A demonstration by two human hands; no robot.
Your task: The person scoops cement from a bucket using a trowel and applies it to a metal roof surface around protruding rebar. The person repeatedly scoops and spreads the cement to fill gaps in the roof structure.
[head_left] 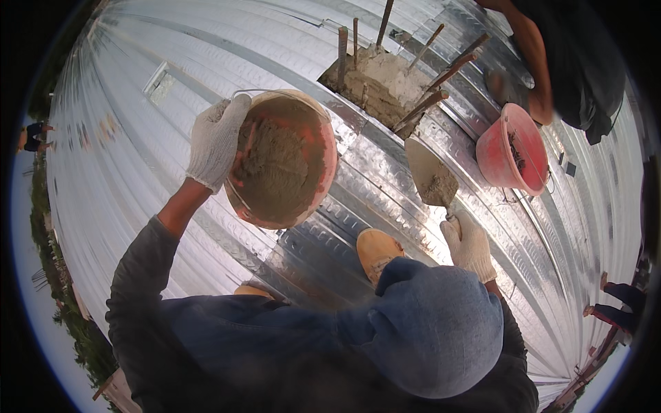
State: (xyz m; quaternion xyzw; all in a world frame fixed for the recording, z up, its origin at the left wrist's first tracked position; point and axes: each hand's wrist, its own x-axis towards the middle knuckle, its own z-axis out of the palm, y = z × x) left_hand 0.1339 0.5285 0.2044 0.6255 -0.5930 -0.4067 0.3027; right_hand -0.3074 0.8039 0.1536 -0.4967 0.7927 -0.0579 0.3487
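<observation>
My left hand (217,141), in a white knit glove, is closed at the rim and wire handle of a red bucket (329,155). Wet grey mortar (272,155) coats the bucket's inside and lies in it. Gloved as well, my right hand (469,246) grips the handle of a trowel (428,168). Its metal blade points away from me, with some mortar on the part near the handle. Just beyond the blade is a rough concrete column stub (379,82) with several rusty rebars (451,72) sticking up.
Ribbed metal decking (365,172) spreads all around. A second red bucket (492,148) stands at the right, beside a crouching co-worker (571,62) in dark clothes. My yellow shoe (379,253) rests on the decking. Other people (623,303) appear at the far edges.
</observation>
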